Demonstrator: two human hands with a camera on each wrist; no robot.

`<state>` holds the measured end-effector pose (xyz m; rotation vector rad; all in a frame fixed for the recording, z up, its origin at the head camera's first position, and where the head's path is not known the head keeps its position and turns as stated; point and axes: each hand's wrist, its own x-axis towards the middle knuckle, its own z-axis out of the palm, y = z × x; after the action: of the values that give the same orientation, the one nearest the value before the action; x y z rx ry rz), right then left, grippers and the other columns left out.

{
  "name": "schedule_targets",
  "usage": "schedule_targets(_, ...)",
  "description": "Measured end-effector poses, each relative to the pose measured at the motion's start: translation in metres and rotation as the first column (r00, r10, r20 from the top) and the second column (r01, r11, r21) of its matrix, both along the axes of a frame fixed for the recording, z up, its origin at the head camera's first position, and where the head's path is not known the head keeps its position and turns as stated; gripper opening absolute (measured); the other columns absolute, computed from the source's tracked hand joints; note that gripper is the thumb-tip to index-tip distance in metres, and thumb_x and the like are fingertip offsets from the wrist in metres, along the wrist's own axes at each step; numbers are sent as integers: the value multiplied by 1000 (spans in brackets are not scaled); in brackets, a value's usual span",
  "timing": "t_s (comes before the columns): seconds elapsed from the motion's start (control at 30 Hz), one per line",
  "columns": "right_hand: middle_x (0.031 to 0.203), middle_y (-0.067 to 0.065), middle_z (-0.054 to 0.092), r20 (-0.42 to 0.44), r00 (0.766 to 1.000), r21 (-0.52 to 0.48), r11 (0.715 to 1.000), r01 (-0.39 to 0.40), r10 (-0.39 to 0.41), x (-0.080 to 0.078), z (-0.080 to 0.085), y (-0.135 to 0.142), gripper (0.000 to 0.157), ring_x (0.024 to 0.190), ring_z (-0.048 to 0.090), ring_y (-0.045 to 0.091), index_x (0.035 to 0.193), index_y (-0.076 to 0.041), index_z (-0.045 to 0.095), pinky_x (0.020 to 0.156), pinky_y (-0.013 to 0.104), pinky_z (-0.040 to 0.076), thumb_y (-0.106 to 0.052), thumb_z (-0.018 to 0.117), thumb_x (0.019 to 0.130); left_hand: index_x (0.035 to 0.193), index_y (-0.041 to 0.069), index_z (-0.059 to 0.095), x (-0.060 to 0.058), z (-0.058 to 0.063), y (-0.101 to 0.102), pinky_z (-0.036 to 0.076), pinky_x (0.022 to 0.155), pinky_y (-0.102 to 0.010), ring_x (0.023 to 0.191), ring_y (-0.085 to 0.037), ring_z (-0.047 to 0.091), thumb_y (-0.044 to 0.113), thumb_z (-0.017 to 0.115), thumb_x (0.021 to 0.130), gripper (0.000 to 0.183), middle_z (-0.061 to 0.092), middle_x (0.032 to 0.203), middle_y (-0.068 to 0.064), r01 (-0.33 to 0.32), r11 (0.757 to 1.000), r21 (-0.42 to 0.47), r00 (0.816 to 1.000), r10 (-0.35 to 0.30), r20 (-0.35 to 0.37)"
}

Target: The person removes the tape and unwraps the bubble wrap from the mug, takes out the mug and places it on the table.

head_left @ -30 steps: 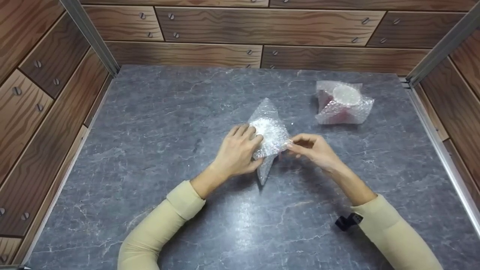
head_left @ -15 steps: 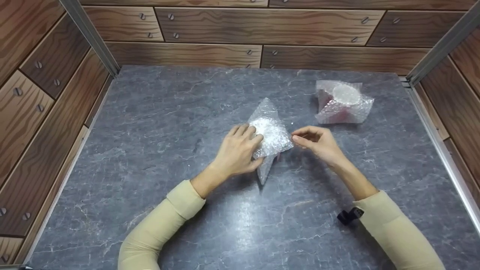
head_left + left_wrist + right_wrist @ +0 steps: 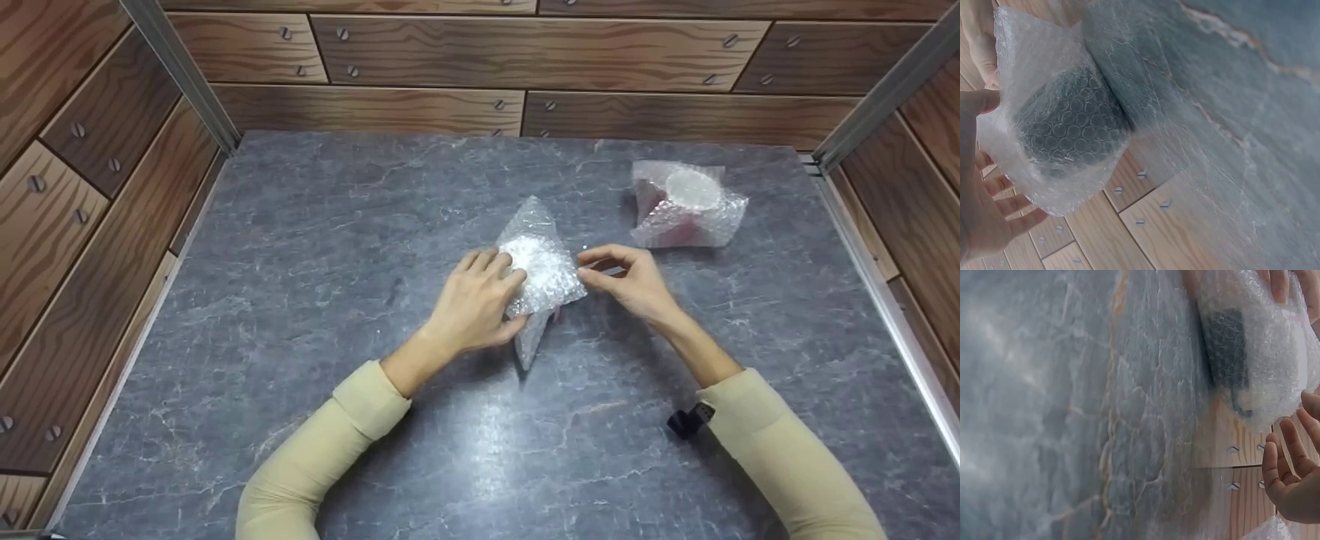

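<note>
A bubble-wrapped bundle (image 3: 536,281) stands mid-table, pointed wrap ends sticking out at its far and near sides. Something dark shows through the bubbles in both wrist views; its kind is hidden. My left hand (image 3: 476,300) grips the bundle from the left, thumb on the near side and fingers over the far side, as the left wrist view shows. At the bundle's right edge is my right hand (image 3: 634,285), fingers loosely bent and spread, thumb tip close to the loose wrap corner. Whether that thumb touches the wrap I cannot tell.
A second bubble-wrapped bundle (image 3: 682,210), with a round pale top and something reddish inside, stands at the back right of the grey marbled table (image 3: 337,202). Wood-patterned walls (image 3: 420,52) enclose the table at the back and sides.
My right hand has let go of the wrap's right corner, drawn slightly up and away, then come back beside the edge. The left hand and the bundle have stayed in place.
</note>
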<state>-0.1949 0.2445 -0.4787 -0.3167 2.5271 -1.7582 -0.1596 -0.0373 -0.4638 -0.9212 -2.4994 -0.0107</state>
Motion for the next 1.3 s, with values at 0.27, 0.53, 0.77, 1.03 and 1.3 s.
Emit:
schedule_targets(0.27,112,15,80,-48,999,45,999,-3,5,-6,-5,-3,25,95,69,4,115,2,78,86,20,58,-6,80,91,110,18,65,2,3,-1,55,111,-44,125,-30,68,61,70,88,49,71,120,-4,-1,1000,0,1000,1,14)
schedule_targets(0.53,115,22,78,-54,999,57,998,-4,7,-7,-5,-6,25,94,69,4,114,1,78,88,21,57,-5,80,90,108,17,68,3,9,-6,57,109,-43,124,-30,69,59,71,89,47,74,121,-5,5,1000,-9,1000,-5,29)
schedule_targets(0.77,103,3,81,-80,997,36,999,12,-9,-6,-6,-6,21,89,68,5,110,1,79,85,22,57,-3,80,89,108,15,70,3,17,-8,61,103,-39,120,-28,73,57,71,89,46,77,118,-4,15,1000,-18,1000,-15,26)
schedule_targets(1.03,93,-15,78,-68,998,17,1000,16,-15,-5,-5,-8,19,85,67,3,107,1,80,80,21,56,-8,81,91,106,14,70,5,21,-9,64,93,-38,111,-26,75,52,70,91,41,78,112,-3,34,999,5,999,-34,-6)
schedule_targets(1.3,90,-18,77,-75,997,26,999,25,-23,-5,-6,-8,17,84,67,-1,106,4,79,81,20,55,-3,80,90,103,15,68,7,25,-10,65,87,-36,106,-25,75,49,68,94,34,76,106,-3,63,998,23,996,-62,-59)
